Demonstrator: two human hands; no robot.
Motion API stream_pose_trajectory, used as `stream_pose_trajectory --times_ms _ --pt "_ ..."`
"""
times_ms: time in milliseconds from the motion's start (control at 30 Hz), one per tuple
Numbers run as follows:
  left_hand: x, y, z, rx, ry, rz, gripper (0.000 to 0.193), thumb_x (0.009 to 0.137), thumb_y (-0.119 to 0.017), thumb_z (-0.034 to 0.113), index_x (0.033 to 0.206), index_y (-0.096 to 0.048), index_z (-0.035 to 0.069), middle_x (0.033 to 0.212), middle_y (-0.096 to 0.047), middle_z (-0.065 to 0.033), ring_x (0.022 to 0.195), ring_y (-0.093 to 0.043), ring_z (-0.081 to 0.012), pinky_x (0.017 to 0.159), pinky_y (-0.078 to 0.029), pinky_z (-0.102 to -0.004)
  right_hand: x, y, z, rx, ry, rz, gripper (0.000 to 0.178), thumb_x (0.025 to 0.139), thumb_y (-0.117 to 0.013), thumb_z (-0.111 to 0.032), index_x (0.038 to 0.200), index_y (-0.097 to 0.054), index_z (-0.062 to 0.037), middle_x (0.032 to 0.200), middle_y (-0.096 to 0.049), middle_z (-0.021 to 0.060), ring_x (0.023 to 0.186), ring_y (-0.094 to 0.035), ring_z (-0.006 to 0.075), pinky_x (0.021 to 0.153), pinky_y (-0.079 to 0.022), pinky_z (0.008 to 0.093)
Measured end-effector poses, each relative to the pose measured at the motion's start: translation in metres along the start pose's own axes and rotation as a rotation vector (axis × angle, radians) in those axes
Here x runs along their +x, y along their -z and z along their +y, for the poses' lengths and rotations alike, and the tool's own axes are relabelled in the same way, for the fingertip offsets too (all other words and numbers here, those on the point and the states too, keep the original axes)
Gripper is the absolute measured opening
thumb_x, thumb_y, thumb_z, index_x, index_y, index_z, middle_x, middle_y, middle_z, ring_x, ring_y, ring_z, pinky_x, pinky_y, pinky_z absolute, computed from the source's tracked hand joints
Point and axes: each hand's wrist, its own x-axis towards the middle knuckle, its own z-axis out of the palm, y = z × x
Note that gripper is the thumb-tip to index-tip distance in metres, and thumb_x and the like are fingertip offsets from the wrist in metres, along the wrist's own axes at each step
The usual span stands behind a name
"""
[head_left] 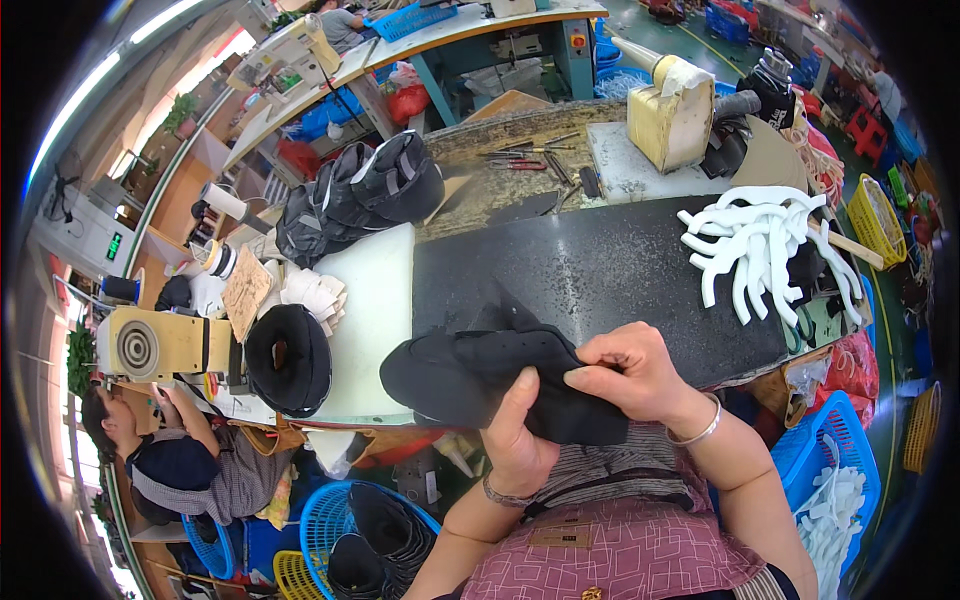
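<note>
A soft black shoe upper (430, 375) is held in both hands over the near edge of the black work surface (580, 260), its rounded toe pointing left. My left hand (520, 430) grips it from the near side, thumb up against the upper and the other fingers hidden beneath. My right hand (635, 370) pinches the opening's edge between thumb and bent fingers on the right. Small eyelet holes show along the upper. Dark fabric hangs below the right hand.
White curved strips (765, 245) lie piled on the right. At the back left are stacked dark uppers (360, 195); a black tape roll (288, 360) lies nearer. Hand tools (525, 163) and a cream block (668, 125) sit behind. A person (200, 460) works at left, beyond a blue basket (320, 515).
</note>
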Motion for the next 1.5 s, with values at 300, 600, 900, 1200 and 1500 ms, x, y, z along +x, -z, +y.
stream_pose_trajectory --times_ms 300,600,900,1200,1500 --pt "0.002 -0.015 -0.013 0.235 -0.382 -0.059 0.031 0.088 -0.045 0.01 0.118 -0.049 0.002 0.118 -0.053 -0.0089 0.108 -0.052 -0.0203 0.096 -0.04 -0.0346 0.005 -0.019 -0.008 -0.29 0.208 0.362 0.021 0.069 -0.073 -0.01 0.088 -0.066 -0.0057 0.077 -0.064 0.003 0.072 -0.058 0.0142 0.088 -0.037 0.0357" --pt "0.002 0.0 -0.003 0.019 0.02 -0.076 0.033 0.087 -0.047 0.008 0.119 -0.046 0.0 0.115 -0.054 -0.011 0.108 -0.052 -0.0206 0.096 -0.04 -0.0347 0.003 -0.017 -0.004 0.227 0.062 0.295 0.017 0.07 -0.07 -0.002 0.085 -0.063 -0.0017 0.074 -0.06 0.0057 0.066 -0.053 0.0128 0.069 -0.042 0.0248" --pt "0.0 0.007 -0.009 0.223 -0.043 -0.136 0.037 0.091 -0.044 0.02 0.123 -0.044 0.001 0.12 -0.051 -0.0109 0.112 -0.05 -0.0211 0.097 -0.039 -0.0349 0.0 -0.02 -0.01 0.069 0.064 0.352 0.012 0.074 -0.067 -0.003 0.085 -0.062 -0.0007 0.074 -0.059 0.005 0.064 -0.051 0.01 0.055 -0.04 0.0225" --pt "0.001 0.007 -0.01 0.276 -0.091 -0.245 0.043 0.088 -0.05 0.014 0.128 -0.038 0.002 0.123 -0.047 -0.0112 0.115 -0.047 -0.0214 0.098 -0.039 -0.0365 0.011 -0.009 -0.022 0.124 0.005 0.22 0.01 0.079 -0.064 -0.004 0.087 -0.06 0.0017 0.075 -0.058 0.0024 0.065 -0.049 0.005 0.055 -0.039 0.0203" --pt "0.022 0.008 0.01 0.067 0.046 -0.432 0.059 0.08 -0.061 0.011 0.131 -0.034 -0.002 0.135 -0.037 -0.0169 0.12 -0.044 -0.0292 0.101 -0.037 -0.0399 0.003 0.017 -0.031 0.302 -0.322 -0.241 0.025 0.077 -0.07 -0.019 0.086 -0.06 0.0023 0.072 -0.059 0.0008 0.062 -0.053 0.0093 0.058 -0.045 0.0271"
